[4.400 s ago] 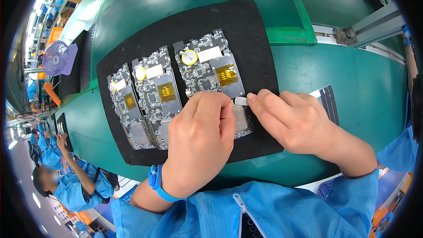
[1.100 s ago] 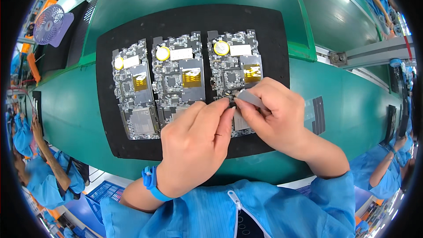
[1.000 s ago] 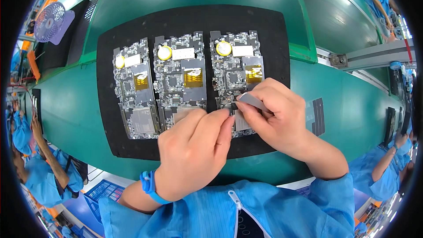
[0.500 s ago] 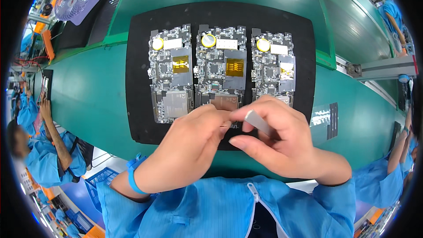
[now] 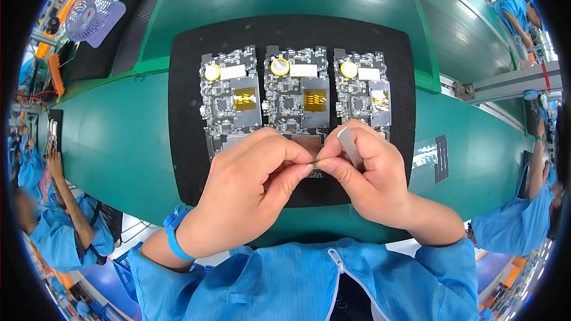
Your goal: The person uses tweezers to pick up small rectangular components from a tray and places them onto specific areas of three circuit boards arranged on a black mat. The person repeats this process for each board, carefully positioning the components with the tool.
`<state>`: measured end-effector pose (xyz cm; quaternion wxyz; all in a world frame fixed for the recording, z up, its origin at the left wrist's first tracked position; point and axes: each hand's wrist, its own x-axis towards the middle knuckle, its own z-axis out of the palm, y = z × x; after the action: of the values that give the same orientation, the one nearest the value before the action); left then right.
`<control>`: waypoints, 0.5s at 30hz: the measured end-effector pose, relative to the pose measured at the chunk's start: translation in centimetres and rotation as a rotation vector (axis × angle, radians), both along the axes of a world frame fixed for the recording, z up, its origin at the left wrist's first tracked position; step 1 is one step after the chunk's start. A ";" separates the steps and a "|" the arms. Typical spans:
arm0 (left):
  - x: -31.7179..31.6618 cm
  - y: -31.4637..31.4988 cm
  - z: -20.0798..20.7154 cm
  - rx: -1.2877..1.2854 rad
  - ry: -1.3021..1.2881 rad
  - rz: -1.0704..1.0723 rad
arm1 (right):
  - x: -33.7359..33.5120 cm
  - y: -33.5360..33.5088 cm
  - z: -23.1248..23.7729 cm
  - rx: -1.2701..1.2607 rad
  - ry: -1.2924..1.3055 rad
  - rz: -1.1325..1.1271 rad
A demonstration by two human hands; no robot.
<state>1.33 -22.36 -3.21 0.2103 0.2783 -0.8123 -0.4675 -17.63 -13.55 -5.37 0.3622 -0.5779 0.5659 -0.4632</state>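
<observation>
My left hand (image 5: 250, 181), with a blue band at its wrist, is closed in a pinch of thumb and forefinger. Its tips meet those of my right hand (image 5: 370, 169) over the lower part of the middle circuit board (image 5: 289, 104). Whatever lies between the fingertips is small, dark and mostly hidden. A flat silver-grey tool (image 5: 351, 148) sticks up from my right hand, held against the fingers; its other end is covered. The left circuit board (image 5: 223, 106) and right circuit board (image 5: 360, 104) lie alongside, each with a round yellow-rimmed cell and an amber film patch.
The boards rest on a black mat (image 5: 397, 83) on the green bench (image 5: 107, 137). Right of it lies a clear sheet with dark strips (image 5: 433, 159). A purple fan (image 5: 90, 15) stands far left. Blue-clad people work at the left and right.
My right thumb and forefinger have closed to a pinch and come against my left fingertips. The boards and mat appear slightly lower in view.
</observation>
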 end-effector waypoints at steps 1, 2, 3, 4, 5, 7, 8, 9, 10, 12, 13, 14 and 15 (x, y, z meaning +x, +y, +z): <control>-0.1 -0.2 -0.1 -0.044 0.016 -0.003 | -0.1 -0.1 -0.4 -0.032 0.027 0.002; -0.3 -0.3 -0.3 -0.089 0.032 -0.008 | -0.1 -0.1 -0.6 -0.064 0.055 0.003; -0.5 -0.4 -0.5 -0.151 0.039 0.007 | -0.2 0.0 0.2 0.019 0.086 -0.024; -0.5 -0.6 -0.8 -0.212 0.040 0.018 | 0.0 0.2 1.4 0.104 0.110 -0.055; -0.6 -0.9 -1.0 -0.272 0.041 0.027 | 0.0 0.4 2.0 0.190 0.132 -0.086; -1.0 -1.4 -1.5 -0.425 0.037 0.001 | -1.3 1.5 0.6 -0.102 0.343 -0.128; -1.1 -1.7 -1.8 -0.502 0.035 -0.013 | -1.6 2.1 0.4 -0.099 0.331 -0.134; -1.1 -2.0 -2.0 -0.564 0.034 -0.041 | -1.9 2.7 0.2 -0.096 0.320 -0.143; -1.2 -2.2 -2.4 -0.626 0.034 -0.065 | -2.6 3.1 0.2 -0.077 0.414 -0.119; -1.3 -2.4 -2.7 -0.698 0.021 -0.102 | -3.1 3.3 -0.1 -0.076 0.525 -0.090; -1.5 -2.5 -2.7 -0.711 0.014 -0.119 | -3.2 3.3 -0.3 -0.098 0.546 -0.092; -1.6 -2.5 -2.8 -0.725 0.007 -0.135 | -3.2 3.3 -0.7 -0.123 0.554 -0.109; -1.6 -2.5 -2.8 -0.743 -0.010 -0.143 | -3.2 3.3 -1.1 -0.149 0.562 -0.125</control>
<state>-0.26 -24.82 -6.01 0.2600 0.1279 -0.9448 -0.1531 -20.86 -10.22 -6.47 0.1187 -0.6726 0.6429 -0.3467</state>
